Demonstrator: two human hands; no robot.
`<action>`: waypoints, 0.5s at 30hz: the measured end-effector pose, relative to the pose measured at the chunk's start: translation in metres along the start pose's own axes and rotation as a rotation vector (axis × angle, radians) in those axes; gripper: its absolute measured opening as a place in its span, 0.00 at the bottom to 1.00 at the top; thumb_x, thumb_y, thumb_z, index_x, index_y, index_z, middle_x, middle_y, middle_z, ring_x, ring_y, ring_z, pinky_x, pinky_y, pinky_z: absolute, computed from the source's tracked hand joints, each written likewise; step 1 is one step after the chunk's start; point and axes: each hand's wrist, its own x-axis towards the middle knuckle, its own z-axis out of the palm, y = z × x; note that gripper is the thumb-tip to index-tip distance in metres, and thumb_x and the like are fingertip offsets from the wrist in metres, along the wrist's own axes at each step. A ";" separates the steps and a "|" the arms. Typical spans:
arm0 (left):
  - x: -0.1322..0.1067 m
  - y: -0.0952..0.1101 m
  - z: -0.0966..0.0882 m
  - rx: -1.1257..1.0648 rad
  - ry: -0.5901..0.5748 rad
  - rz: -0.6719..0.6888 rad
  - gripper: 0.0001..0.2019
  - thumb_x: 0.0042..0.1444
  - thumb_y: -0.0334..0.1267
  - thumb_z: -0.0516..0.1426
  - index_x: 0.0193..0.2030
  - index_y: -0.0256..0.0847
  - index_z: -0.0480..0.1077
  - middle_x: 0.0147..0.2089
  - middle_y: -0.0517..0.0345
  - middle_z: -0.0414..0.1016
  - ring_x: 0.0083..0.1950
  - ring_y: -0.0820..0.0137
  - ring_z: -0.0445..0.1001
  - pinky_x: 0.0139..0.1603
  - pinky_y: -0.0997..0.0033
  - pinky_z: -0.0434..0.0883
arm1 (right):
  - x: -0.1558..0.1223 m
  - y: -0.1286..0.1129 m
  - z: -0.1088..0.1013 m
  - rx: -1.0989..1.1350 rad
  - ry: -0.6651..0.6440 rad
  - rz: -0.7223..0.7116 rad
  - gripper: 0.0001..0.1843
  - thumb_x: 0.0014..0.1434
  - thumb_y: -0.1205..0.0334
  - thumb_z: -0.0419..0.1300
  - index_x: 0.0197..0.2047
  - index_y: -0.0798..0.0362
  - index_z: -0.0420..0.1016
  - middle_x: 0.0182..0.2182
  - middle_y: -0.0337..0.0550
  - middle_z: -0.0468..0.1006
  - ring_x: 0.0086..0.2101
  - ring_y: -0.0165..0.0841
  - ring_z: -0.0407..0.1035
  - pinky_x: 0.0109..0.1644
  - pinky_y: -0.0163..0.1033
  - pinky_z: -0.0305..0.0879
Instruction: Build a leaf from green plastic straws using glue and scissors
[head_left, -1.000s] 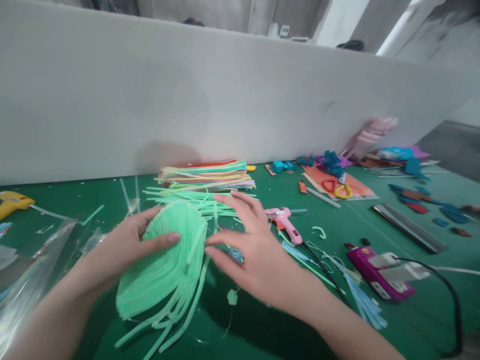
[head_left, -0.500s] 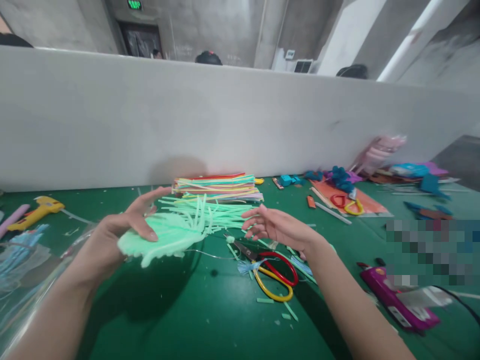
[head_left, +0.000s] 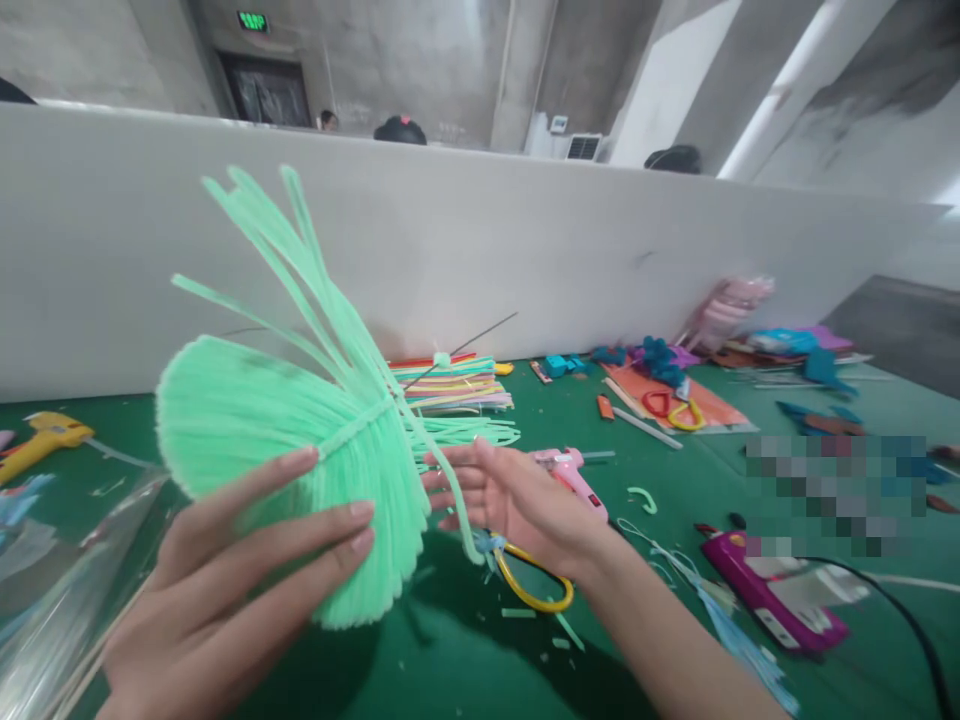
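My left hand (head_left: 240, 570) holds up a fan of light green pipe cleaners (head_left: 300, 430), fingers pressed across its lower face. Long loose green ends stick up from the fan's tied middle. A thin dark wire (head_left: 465, 345) pokes out to the right of that tie. My right hand (head_left: 517, 500) is just right of the fan, palm up with fingers apart, and one green strand hangs in front of it. Under that hand lie scissors with a yellow handle (head_left: 529, 590) on the green table (head_left: 420, 660).
A stack of coloured pipe cleaners (head_left: 454, 385) lies by the white partition (head_left: 525, 250). A pink glue gun (head_left: 574, 475), a purple tool with a black cable (head_left: 772, 595), a yellow glue gun (head_left: 41, 440), clear plastic wrap (head_left: 52, 590) and felt scraps (head_left: 675, 385) lie around. Heads of other people show behind the partition.
My left hand has lifted the green fan off the table and turned it upright toward me. My right hand has moved close to its right edge.
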 end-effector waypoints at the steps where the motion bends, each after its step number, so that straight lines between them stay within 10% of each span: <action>1: -0.005 0.000 0.001 0.084 -0.064 0.108 0.19 0.53 0.26 0.59 0.49 0.46 0.80 0.46 0.61 0.84 0.64 0.65 0.69 0.65 0.70 0.62 | 0.000 0.005 0.008 0.038 -0.009 0.002 0.21 0.57 0.46 0.67 0.45 0.53 0.80 0.40 0.47 0.81 0.39 0.33 0.76 0.44 0.39 0.73; 4: -0.020 -0.003 0.002 0.180 -0.199 0.261 0.20 0.53 0.25 0.59 0.53 0.40 0.78 0.47 0.55 0.84 0.68 0.62 0.64 0.67 0.68 0.60 | 0.002 0.017 0.023 0.108 0.012 -0.034 0.14 0.55 0.53 0.71 0.40 0.53 0.81 0.35 0.41 0.80 0.35 0.28 0.73 0.41 0.36 0.72; 15: -0.036 -0.012 0.020 0.174 -0.051 0.223 0.19 0.50 0.18 0.57 0.45 0.39 0.80 0.44 0.52 0.83 0.61 0.56 0.71 0.60 0.62 0.69 | 0.000 0.026 0.030 0.079 0.123 0.000 0.14 0.46 0.55 0.75 0.28 0.53 0.77 0.26 0.34 0.72 0.28 0.26 0.66 0.34 0.34 0.65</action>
